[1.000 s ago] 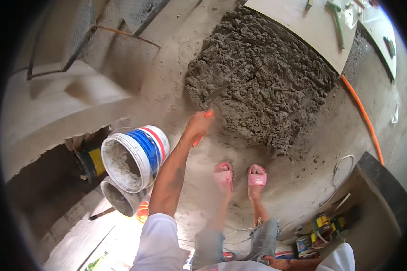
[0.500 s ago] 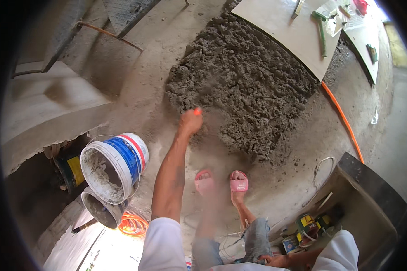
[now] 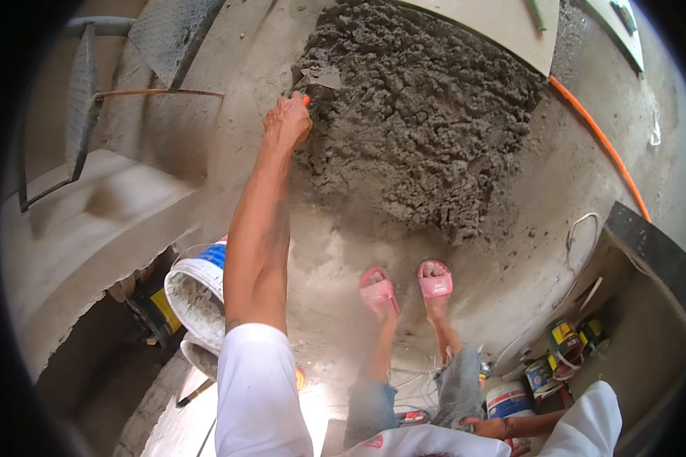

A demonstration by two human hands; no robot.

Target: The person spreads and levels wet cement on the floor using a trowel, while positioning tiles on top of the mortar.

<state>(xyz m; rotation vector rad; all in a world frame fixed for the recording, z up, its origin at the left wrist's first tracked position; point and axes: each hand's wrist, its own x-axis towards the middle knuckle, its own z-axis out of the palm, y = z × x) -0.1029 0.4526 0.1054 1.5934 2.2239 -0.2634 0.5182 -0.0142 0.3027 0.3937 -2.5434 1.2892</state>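
My left hand (image 3: 286,122) is closed on an orange-handled trowel (image 3: 320,79), its metal blade resting at the far left edge of a spread of rough, wet grey mortar (image 3: 427,129) on the floor. My arm stretches up from the lower edge, over part of the white bucket. Down at the lower right, my right hand (image 3: 488,427) is by my leg, its fingers closed round a small object that I cannot make out. My feet in pink slides (image 3: 436,285) stand on the dusty floor just short of the mortar.
Stacked buckets (image 3: 192,297) stand left beside a broken concrete ledge (image 3: 91,251). Metal treads (image 3: 168,42) are at upper left. Pale boards (image 3: 511,30) border the mortar's far side; an orange hose (image 3: 598,137) runs down the right. Paint cans (image 3: 560,343) sit in a lower-right recess.
My left hand and trowel have moved forward to the mortar's far left edge, and the blade shows again. My right hand stays low by my leg. The view has shifted.
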